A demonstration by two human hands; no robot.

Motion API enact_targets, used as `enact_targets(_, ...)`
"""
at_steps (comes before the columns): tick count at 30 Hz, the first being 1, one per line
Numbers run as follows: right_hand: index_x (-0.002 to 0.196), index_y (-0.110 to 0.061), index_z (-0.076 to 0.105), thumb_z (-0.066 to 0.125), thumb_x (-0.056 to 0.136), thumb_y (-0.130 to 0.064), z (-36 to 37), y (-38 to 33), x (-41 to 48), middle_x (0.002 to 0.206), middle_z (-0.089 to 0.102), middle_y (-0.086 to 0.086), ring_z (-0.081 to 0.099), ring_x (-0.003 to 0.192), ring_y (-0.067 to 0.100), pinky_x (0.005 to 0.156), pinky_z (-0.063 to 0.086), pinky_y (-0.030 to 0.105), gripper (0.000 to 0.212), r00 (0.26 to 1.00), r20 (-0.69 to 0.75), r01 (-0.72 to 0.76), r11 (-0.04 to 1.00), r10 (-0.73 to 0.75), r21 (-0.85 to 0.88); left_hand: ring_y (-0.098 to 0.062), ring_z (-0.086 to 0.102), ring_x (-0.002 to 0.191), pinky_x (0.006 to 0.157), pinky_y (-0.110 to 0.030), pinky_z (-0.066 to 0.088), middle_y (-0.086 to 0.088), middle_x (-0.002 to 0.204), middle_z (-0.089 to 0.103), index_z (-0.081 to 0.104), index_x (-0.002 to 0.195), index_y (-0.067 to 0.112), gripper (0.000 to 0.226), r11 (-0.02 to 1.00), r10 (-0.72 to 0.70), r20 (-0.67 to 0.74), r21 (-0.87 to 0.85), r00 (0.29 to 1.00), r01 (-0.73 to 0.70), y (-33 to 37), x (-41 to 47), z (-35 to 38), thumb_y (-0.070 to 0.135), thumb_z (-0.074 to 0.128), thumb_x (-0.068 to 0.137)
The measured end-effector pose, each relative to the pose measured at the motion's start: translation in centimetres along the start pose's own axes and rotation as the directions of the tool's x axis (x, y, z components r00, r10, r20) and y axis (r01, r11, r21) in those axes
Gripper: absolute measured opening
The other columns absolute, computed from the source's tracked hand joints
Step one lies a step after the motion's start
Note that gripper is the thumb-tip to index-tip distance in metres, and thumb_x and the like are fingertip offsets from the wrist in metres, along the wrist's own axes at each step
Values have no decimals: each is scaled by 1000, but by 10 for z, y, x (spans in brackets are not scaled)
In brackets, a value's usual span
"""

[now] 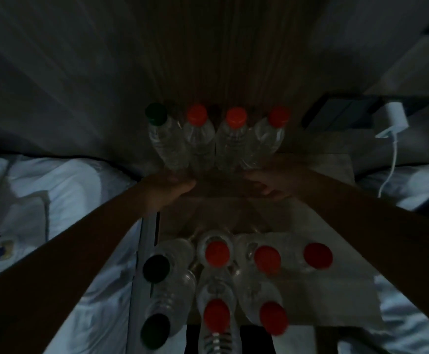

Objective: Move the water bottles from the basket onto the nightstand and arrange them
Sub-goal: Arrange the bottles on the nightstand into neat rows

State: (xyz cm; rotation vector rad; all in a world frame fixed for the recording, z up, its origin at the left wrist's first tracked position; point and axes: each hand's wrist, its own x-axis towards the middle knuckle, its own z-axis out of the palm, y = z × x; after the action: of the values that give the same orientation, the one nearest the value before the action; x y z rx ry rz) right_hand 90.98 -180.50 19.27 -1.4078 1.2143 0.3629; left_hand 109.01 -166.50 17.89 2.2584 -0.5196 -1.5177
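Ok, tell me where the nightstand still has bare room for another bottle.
Free: the nightstand strip between the back row of bottles and the nearer cluster of bottles, partly occupied by both hands, and the right edge beside the charger. Crowded: along the wall and the near left corner.

Four clear water bottles stand upright, touching, in a far row [216,139] on the nightstand [336,164]: one green-capped at left, three red-capped. Seven more bottles [216,254] stand near, two dark-capped.
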Motion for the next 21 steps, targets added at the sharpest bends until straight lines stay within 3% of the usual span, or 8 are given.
enact_targets(1, 104, -25, 56, 57, 91, -29, -2, 1, -15, 93, 57, -8, 59, 87, 11, 60, 49, 12, 14, 991, -28, 129, 991, -130, -26, -23, 54, 105, 79, -28, 47, -2, 108, 57, 52, 125, 15, 38, 997, 68, -33, -26, 997, -69, -2, -14, 0, 33, 52, 92)
enact_targets(3, 97, -24, 60, 59, 91, -20, -4, 6, -44, 101, 63, -1, 61, 100, 19, 84, 51, 25, 7, 950, -62, 301, 951, -305, -68, -28, 50, 115, 81, -26, 46, -2, 111, 55, 45, 132, 2, 39, 981, 146, -79, -116, 986, -154, -12, -44, -1, 13, 46, 94)
enact_targets(5, 93, -29, 61, 60, 90, -21, 1, 7, -75, 106, 63, -1, 59, 103, 17, 92, 47, 33, 9, 942, -74, 320, 943, -326, -88, -13, 57, 106, 89, -26, 46, 5, 108, 57, 50, 127, 5, 40, 965, 226, -103, -114, 969, -237, -23, -77, -2, 23, 50, 91)
enact_targets(7, 102, -30, 61, 60, 89, -29, 13, 7, -100, 107, 62, -4, 57, 102, 13, 93, 46, 32, 13, 937, -92, 321, 935, -336, -151, 12, 59, 79, 72, -6, 47, 16, 94, 57, 58, 107, 21, 23, 946, 308, -85, -81, 948, -315, -34, -108, 0, 32, 56, 87)
enact_targets(10, 124, -27, 54, 60, 87, -36, 34, 6, -129, 108, 60, -6, 58, 100, 11, 91, 50, 35, 38, 923, -114, 350, 925, -367, -149, 25, 55, 79, 62, 3, 40, 22, 99, 59, 57, 107, 33, 23, 922, 354, -119, -124, 928, -367, -46, -139, 6, 26, 61, 85)
enact_targets(13, 125, -30, 51, 59, 87, -37, 59, 9, -146, 110, 62, -9, 60, 97, 7, 85, 52, 32, 40, 876, -141, 428, 879, -461, -210, 27, 53, 79, 62, 3, 41, 22, 103, 57, 54, 115, 27, 35, 911, 357, -176, -148, 917, -384, -54, -153, 16, 22, 68, 83)
enact_targets(16, 131, -29, 46, 60, 87, -39, 81, 11, -152, 118, 62, -8, 58, 105, 8, 88, 48, 28, 47, 820, -100, 483, 775, -564, -408, 21, 54, 89, 71, -1, 43, 24, 107, 57, 55, 115, 33, 51, 904, 382, -230, -108, 895, -413, -67, -151, 24, 41, 72, 67)
enact_targets(21, 132, -33, 43, 59, 87, -43, 98, 25, -140, 122, 60, -5, 58, 108, 14, 84, 42, 25, 49, 819, -31, 437, 659, -572, -612, 12, 57, 89, 78, -16, 47, 24, 93, 60, 60, 107, 35, 34, 882, 465, -221, 35, 857, -470, -79, -146, 31, 21, 72, 79)
